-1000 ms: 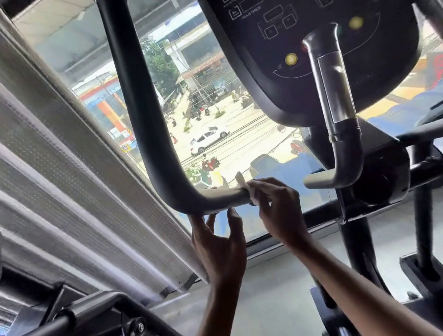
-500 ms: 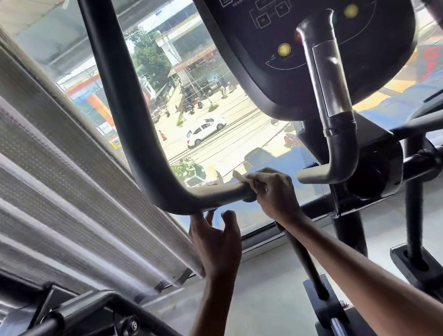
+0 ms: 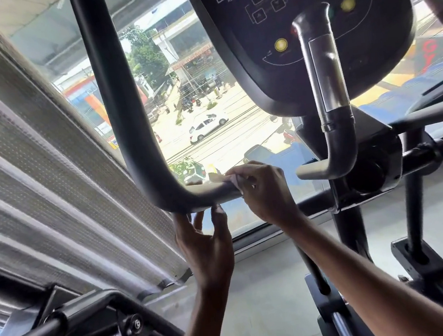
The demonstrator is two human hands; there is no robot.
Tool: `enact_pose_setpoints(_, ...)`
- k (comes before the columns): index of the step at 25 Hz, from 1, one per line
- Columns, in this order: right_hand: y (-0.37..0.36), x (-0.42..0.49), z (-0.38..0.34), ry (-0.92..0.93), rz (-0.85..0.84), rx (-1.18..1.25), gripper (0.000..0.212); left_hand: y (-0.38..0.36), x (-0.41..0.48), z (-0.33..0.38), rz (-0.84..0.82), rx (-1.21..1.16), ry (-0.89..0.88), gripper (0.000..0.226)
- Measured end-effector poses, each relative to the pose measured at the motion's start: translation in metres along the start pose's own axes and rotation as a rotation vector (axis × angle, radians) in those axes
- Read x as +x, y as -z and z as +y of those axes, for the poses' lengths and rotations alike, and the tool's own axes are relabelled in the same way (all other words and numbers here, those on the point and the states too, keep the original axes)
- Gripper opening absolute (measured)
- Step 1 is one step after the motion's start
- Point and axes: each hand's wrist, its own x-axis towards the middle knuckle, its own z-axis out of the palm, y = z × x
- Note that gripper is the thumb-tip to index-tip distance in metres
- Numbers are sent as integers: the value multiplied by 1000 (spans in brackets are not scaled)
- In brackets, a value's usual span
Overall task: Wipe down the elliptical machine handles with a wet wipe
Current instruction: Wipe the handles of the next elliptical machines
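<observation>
Wet wipe (image 3: 234, 182): pale, wrapped over the free end of the curved black handle, mostly hidden under fingers
Curved black handle (image 3: 125, 118): drops from the top of the view, bends, ends level at centre, in front of the window (image 3: 206, 100)
Right hand (image 3: 262, 190): curled over the handle end, pinching the wipe against it
Left hand (image 3: 204, 242): under the bend, fingers loosely straight, tips touching the underside, gripping nothing
Short sensor handle (image 3: 327, 85): just right, apart from both hands, apparently not yet wiped
Console (image 3: 294, 19): above, behind the short handle
Risk: wipe bunching or sliding off the rounded tip if the pinch slackens; bend and upright likely skipped, since only the tip is covered
</observation>
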Motion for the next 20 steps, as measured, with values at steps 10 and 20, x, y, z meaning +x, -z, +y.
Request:
enact_pose_setpoints(10, 28, -10, -104, 110, -71, 313, 18, 21, 8, 29, 42, -53, -140, 44)
enact_pose_setpoints(20, -25, -31, 12, 71, 240, -35, 20, 19, 6, 21, -37, -23, -49, 17)
